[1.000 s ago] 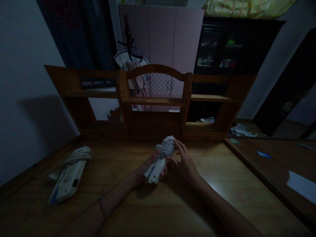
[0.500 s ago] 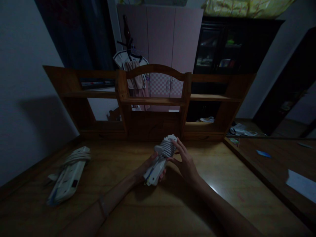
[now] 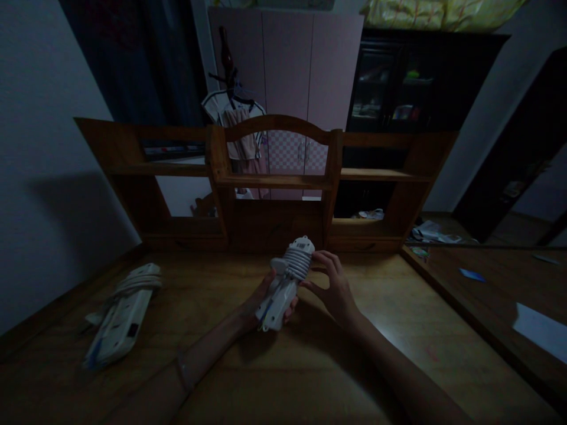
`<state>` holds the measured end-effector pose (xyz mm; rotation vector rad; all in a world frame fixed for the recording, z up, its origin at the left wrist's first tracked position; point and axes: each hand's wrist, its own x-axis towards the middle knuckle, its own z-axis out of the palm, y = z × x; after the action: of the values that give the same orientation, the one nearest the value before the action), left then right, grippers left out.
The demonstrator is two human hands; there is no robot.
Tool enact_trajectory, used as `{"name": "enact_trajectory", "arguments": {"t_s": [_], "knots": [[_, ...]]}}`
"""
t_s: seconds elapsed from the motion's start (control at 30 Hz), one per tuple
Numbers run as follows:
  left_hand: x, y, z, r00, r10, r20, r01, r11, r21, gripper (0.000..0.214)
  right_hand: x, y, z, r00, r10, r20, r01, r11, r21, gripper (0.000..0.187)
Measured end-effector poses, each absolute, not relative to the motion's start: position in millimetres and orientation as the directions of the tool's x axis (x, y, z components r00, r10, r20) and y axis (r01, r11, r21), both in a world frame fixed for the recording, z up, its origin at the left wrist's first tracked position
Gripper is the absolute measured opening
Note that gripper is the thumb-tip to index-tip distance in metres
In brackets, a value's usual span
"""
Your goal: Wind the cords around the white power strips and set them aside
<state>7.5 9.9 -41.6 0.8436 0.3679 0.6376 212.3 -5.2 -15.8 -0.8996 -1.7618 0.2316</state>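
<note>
A white power strip is held tilted above the desk, its grey cord wound in several turns round the far half. My left hand grips it from the left and beneath, fingertips showing at the right edge. The thumb lies by the plug, which rests against the coil. My right hand curves round the right side of the coil, with thumb and fingertips at its edge. Further left, a second power strip, also wrapped in its cord, lies on the desk.
The wooden desk carries a shelf unit along its back. A wall borders the left. On a lower brown surface to the right lie a blue card and a white paper.
My right fingers have slid off the top of the cord coil to its right edge. The held power strip has shifted slightly left and up, with my left hand still round it.
</note>
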Motion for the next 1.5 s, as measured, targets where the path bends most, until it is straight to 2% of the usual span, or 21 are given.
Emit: {"name": "enact_trajectory", "arguments": {"t_s": [0.2, 0.4, 0.67, 0.8, 0.93, 1.07, 1.2, 1.33, 1.5], "knots": [[2, 15, -50, 0.795, 0.603, -0.069, -0.285, 0.472, 0.835, 0.082, 212, -6, -17, -0.125, 0.627, 0.769, 0.495, 0.711, -0.499, 0.060], [-1, 15, -54, 0.763, 0.644, -0.048, -0.279, 0.396, 0.875, 0.078, 215, -7, -14, -0.193, 0.580, 0.791, 0.516, 0.746, -0.421, 0.064], [2, 20, -58, 0.764, 0.642, 0.065, -0.315, 0.284, 0.906, 0.079, 218, -10, -15, -0.251, 0.544, 0.801, 0.510, 0.777, -0.368, 0.061], [4, 16, -54, 0.708, 0.694, 0.130, -0.329, 0.162, 0.930, 0.077, 217, -11, -13, -0.249, 0.549, 0.798, 0.487, 0.783, -0.387, 0.065], [9, 11, -53, 0.592, 0.785, 0.183, -0.348, 0.045, 0.936, 0.074, 214, -8, -13, -0.202, 0.587, 0.784, 0.467, 0.762, -0.450, 0.064], [14, 8, -52, 0.423, 0.889, 0.176, -0.332, -0.029, 0.943, 0.069, 212, -2, -19, -0.131, 0.713, 0.689, 0.377, 0.678, -0.631, 0.075], [15, 3, -43, 0.275, 0.944, 0.181, -0.185, -0.133, 0.974, 0.067, 209, -3, -24, -0.253, 0.816, 0.520, 0.202, 0.570, -0.796, 0.087], [16, -4, -29, 0.197, 0.942, 0.273, 0.011, -0.281, 0.960, 0.061, 200, -11, -24, -0.383, 0.800, 0.462, 0.087, 0.529, -0.844, 0.099], [22, -13, -24, 0.203, 0.932, 0.299, 0.194, -0.338, 0.921, 0.066, 189, -22, -24, -0.390, 0.793, 0.468, 0.102, 0.542, -0.834, 0.095]]}}
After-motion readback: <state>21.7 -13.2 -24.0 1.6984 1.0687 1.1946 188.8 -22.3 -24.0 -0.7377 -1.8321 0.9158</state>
